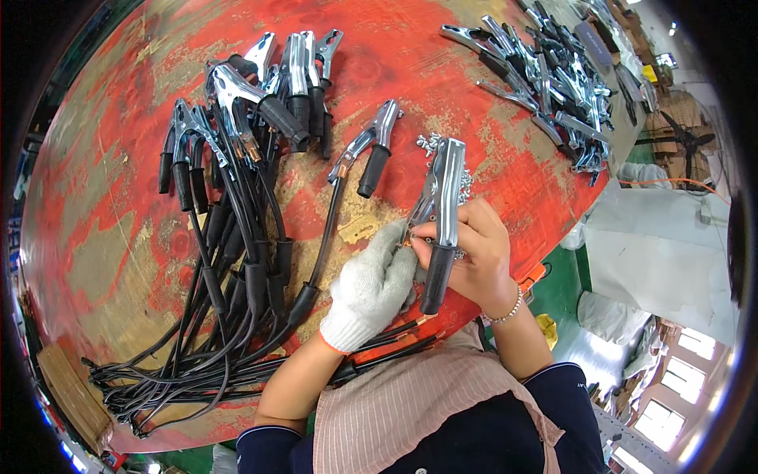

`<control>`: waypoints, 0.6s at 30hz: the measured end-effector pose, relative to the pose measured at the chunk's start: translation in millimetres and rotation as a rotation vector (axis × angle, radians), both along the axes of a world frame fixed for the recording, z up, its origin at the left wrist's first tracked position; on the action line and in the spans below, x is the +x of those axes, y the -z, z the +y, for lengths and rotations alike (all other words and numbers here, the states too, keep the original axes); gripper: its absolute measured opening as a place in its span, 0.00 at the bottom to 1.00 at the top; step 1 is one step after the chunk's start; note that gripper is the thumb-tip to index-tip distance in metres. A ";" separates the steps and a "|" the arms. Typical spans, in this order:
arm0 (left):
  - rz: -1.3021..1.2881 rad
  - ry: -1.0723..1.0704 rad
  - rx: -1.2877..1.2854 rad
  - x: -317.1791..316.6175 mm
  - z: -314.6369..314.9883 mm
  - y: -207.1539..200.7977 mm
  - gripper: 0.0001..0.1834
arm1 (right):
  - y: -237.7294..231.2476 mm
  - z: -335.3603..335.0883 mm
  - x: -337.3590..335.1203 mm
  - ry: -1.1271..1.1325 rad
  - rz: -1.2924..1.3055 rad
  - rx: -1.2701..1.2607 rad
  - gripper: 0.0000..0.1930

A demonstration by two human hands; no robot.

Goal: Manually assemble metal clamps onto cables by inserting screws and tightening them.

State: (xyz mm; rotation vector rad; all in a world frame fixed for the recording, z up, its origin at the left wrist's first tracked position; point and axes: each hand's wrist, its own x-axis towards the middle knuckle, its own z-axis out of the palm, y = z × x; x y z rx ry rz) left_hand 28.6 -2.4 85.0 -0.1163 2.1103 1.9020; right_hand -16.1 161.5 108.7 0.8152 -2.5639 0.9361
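Observation:
My left hand [367, 288], in a white knit glove, is closed round the lower jaw end of a silver battery clamp [448, 178] with black handle sleeves. A bit of copper shows at its fingertips. My right hand [478, 257] is bare, with a beaded bracelet, and its fingers pinch close to that same jaw end, behind the sleeved handle. What those fingertips hold is too small to tell. Small silver screws [430, 143] lie loose around the clamp, partly hidden behind it. To the left rests another clamp [377, 142], joined to a black cable [324, 241].
A heap of clamps with black cables [253, 261] covers the left of the worn red table [410, 47]. More loose clamps [553, 87] are piled at the far right. Cable ends [395, 336] lie along the near edge, by my apron. A cardboard piece [75, 395] stands lower left.

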 end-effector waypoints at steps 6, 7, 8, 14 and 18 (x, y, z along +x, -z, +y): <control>0.018 -0.002 0.043 1.7 0.6 4.1 0.19 | 3.0 0.7 0.1 0.022 0.008 0.013 0.14; -0.006 -0.009 0.067 1.7 0.8 3.7 0.19 | 3.7 0.4 0.3 0.022 0.007 0.014 0.14; -0.030 -0.017 0.091 1.5 1.0 3.4 0.19 | 4.4 -0.2 0.6 0.022 0.005 0.014 0.14; -0.032 0.000 0.077 -0.9 -0.1 -2.7 0.19 | 9.4 0.0 1.4 -0.002 0.041 -0.035 0.14; -0.030 -0.016 0.124 0.9 -0.2 0.3 0.19 | 10.2 1.0 1.6 0.001 0.048 -0.003 0.15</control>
